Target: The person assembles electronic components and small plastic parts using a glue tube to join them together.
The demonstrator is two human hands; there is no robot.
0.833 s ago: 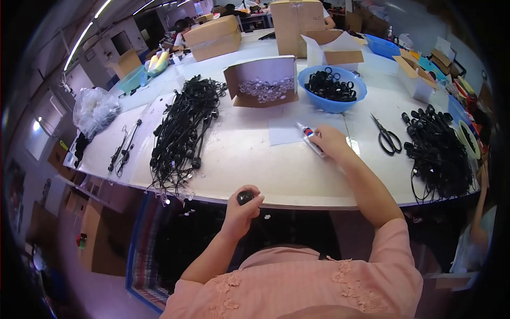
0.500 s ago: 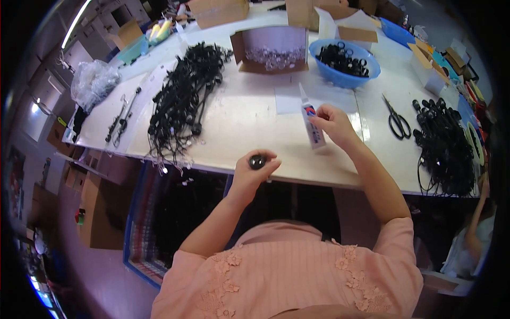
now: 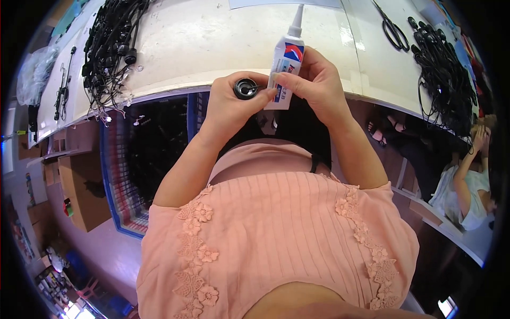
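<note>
My left hand (image 3: 226,109) is closed around a small black round piece (image 3: 245,89), like a socket or cap, its ringed open end facing up. In my right hand (image 3: 323,87) is a white glue tube (image 3: 279,98) with blue and red printing. The thumb presses on its front and the fingers wrap behind. Its long tapered nozzle points away from me, clear of the black piece. Both hands are close together at the table's front edge, and my left fingertips reach the tube's lower side.
On the white table (image 3: 180,48), a bundle of black cords (image 3: 109,53) lies left. Black scissors (image 3: 393,34) and another cord bundle (image 3: 443,80) lie right. Below the edge stands a blue-framed checked container (image 3: 119,186) beside a cardboard box (image 3: 85,186). Another person (image 3: 465,196) sits at right.
My right hand has brought the glue tube left and nearer to my left hand. The view has tilted down toward my body, so the boxes and blue bowl at the back are out of sight.
</note>
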